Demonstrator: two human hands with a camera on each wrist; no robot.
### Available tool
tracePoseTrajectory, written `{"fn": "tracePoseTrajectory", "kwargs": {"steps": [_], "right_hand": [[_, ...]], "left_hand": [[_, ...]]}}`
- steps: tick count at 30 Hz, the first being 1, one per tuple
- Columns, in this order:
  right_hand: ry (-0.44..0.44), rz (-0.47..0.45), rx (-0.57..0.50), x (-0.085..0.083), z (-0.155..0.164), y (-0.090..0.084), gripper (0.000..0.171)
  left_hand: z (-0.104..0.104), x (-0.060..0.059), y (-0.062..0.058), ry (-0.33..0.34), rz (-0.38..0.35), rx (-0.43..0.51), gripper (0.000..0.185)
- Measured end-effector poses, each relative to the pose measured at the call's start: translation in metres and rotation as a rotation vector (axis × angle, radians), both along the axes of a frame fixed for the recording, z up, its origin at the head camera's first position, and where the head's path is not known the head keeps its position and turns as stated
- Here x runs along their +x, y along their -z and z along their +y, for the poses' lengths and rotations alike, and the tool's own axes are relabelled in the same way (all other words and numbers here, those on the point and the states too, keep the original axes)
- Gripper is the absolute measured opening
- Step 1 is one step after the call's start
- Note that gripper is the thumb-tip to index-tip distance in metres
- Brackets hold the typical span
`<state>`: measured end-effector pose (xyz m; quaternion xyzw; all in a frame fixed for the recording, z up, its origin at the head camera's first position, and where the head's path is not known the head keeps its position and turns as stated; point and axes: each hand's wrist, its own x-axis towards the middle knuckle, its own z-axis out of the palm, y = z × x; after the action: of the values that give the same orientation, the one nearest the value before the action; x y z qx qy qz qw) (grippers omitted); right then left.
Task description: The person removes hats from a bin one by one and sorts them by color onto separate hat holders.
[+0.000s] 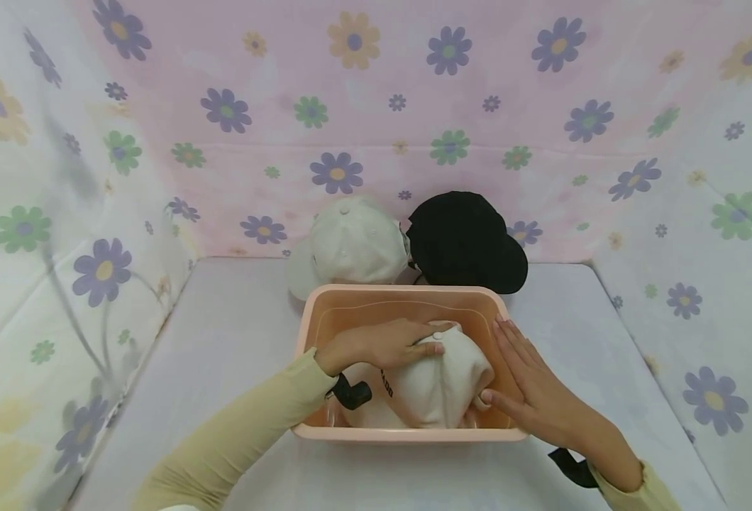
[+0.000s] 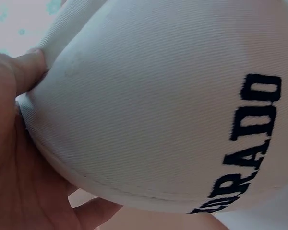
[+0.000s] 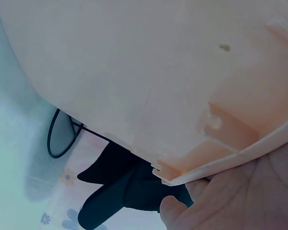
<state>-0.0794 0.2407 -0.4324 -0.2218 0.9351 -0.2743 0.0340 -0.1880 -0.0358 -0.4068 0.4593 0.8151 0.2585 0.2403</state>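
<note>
White cap (image 1: 455, 376) is inside the peach tub (image 1: 408, 435), right under the left fingers. The left hand (image 1: 385, 342) pinches the edge of the cap, with the thumb on 1 side and the other fingers on the other side. Dark letters (image 2: 259, 124) are on the cap, a bit nearer to the person than the left fingertips, and RADO is easy to read. The right hand (image 1: 535, 387) rests on the tub's rim. Its 4 long fingers are straight and close together, and its thumb sticks out away from them, over the inside of the tub. That thumb is next to the cap, but I cannot tell if they touch. Past the fingers of both hands, behind the tub, 2 more caps sit side by side. Just past the right fingertips is a black cap (image 1: 465, 241), with its brim pointing right. Farther past the left fingers is another white cap (image 1: 360, 241), with its brim pointing left. The tub is on a pale table (image 1: 242, 305). Way past all the fingers is a pink flowery cloth (image 1: 376, 85).
</note>
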Motion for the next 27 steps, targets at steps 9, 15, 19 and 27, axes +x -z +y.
{"fn": "tracePoseTrajectory", "kwargs": {"steps": [9, 15, 19, 27], "right_hand": [[0.032, -0.049, -0.018, 0.000, 0.001, 0.001, 0.094], [0.034, -0.056, -0.019, -0.001, 0.002, 0.000, 0.095], [0.035, -0.054, -0.025, -0.001, 0.001, 0.000, 0.095], [0.029, -0.044, -0.030, -0.001, 0.000, 0.001, 0.093]], "left_hand": [[-0.004, 0.000, -0.005, -0.032, 0.024, 0.063, 0.057], [-0.007, -0.004, -0.007, -0.050, 0.075, 0.120, 0.054], [-0.009, -0.005, -0.008, -0.028, 0.096, 0.134, 0.052], [-0.018, 0.000, -0.025, 0.012, 0.089, 0.178, 0.049]]}}
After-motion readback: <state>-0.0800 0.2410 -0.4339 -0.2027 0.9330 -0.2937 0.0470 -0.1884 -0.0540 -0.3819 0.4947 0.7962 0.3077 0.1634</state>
